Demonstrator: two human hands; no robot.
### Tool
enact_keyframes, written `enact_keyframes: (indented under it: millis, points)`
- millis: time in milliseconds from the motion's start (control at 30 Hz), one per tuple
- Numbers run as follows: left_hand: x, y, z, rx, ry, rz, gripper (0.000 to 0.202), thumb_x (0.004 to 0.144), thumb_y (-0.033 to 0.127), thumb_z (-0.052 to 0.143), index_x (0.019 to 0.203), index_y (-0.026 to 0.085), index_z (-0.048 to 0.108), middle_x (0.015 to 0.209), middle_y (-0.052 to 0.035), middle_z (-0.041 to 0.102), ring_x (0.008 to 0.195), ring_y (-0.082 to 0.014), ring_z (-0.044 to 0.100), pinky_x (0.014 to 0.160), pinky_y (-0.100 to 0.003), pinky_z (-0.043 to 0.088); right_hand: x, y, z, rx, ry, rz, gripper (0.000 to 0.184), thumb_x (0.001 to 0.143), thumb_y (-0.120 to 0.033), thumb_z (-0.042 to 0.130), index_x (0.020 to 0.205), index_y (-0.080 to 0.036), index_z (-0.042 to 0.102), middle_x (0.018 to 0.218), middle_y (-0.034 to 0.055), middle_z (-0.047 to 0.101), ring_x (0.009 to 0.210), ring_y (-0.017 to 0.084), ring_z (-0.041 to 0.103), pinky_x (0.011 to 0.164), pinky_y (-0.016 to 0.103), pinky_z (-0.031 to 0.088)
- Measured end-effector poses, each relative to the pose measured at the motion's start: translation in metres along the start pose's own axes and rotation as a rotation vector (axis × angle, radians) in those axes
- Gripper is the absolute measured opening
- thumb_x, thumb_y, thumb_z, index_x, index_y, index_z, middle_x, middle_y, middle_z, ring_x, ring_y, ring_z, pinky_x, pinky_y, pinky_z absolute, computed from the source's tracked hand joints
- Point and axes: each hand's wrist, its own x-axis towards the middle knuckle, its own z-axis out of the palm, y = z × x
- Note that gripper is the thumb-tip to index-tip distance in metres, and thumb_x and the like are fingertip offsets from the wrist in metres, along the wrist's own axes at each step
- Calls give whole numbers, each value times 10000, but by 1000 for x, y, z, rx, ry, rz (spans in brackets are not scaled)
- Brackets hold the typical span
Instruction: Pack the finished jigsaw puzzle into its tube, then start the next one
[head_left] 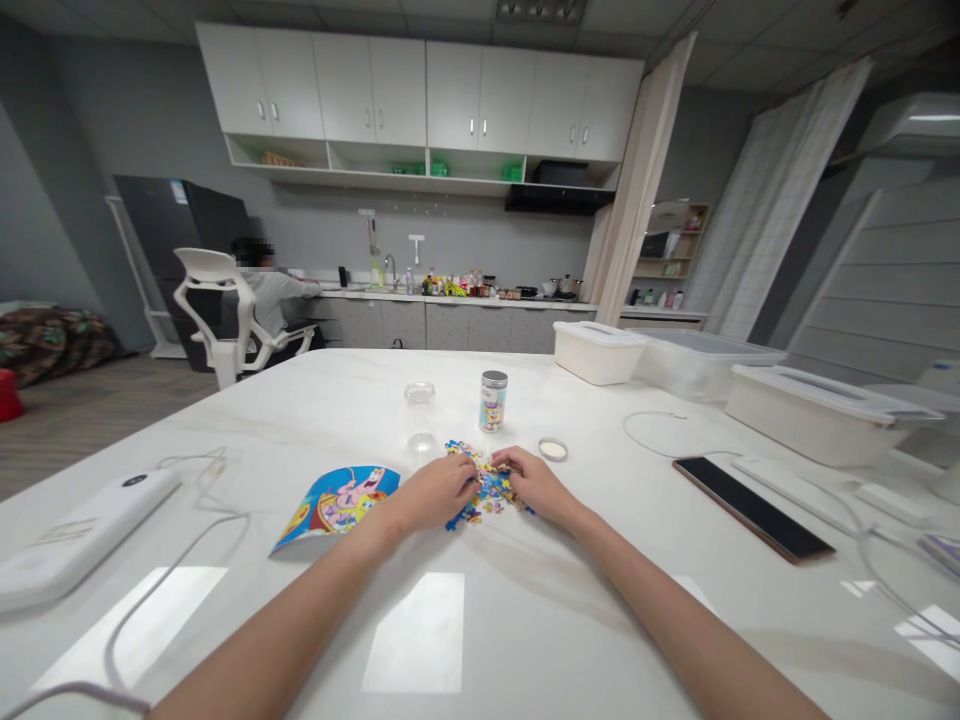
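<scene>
A small heap of colourful jigsaw puzzle pieces [495, 487] lies on the white table between my two hands. My left hand [441, 488] touches the heap's left side, fingers loosely curved and partly over the pieces. From the right, my right hand [536, 484] reaches in with bent, parted fingers at the heap's edge. I see no piece lifted in either hand. Left of the heap is a curled picture sheet [337, 508] with cartoon figures on blue. Behind stand a clear jar [420, 415] and a printed can with a grey lid [493, 402]. A round lid [553, 449] lies flat to the right.
A black phone-like slab [750, 507] and cables lie on the table's right, before white storage boxes [825, 410] and a clear bin [697, 362]. At left are a white device [86, 530] and a cable. Beyond, a person sits in a white chair [217, 300] by the counter.
</scene>
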Motion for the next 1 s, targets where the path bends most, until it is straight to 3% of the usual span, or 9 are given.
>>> enact_keyframes:
  millis: [100,267,433,800,1000]
  points:
    - [0,0,-2,5,-8,-2,236,957,256,420,988,163,635,1043,-91,630,1018,-207,597,926,-314,442,-2,-4,-1,-82,-9,-65,374,640,1,401,835,-194,654,1014,56,667,996,184,614,950,360,465]
    - [0,6,-10,22,-42,-28,230,945,220,428,1037,135,621,1113,-120,620,1060,-217,591,949,-321,441,-4,-8,-3,-179,31,-29,359,714,-18,423,939,-173,656,970,69,675,914,188,628,874,351,484]
    - [1,6,-11,32,-68,-36,248,943,244,426,1041,155,635,1117,-107,652,1083,-219,595,972,-330,439,-6,-12,-5,-218,26,-55,327,704,4,442,815,-190,681,963,61,685,947,188,625,913,339,468]
    - [0,5,-12,25,8,-54,265,914,256,458,1057,154,657,1135,-121,677,1093,-260,611,987,-374,445,-8,-14,-8,-269,13,-37,343,756,-24,476,849,-200,756,1034,75,687,986,198,641,953,354,474]
    - [1,8,-12,-2,103,-67,264,905,196,429,1069,150,631,1158,-123,650,1084,-241,610,978,-358,454,-7,-16,-9,-304,23,-50,335,771,-17,484,876,-184,755,1017,84,684,951,190,645,923,342,487]
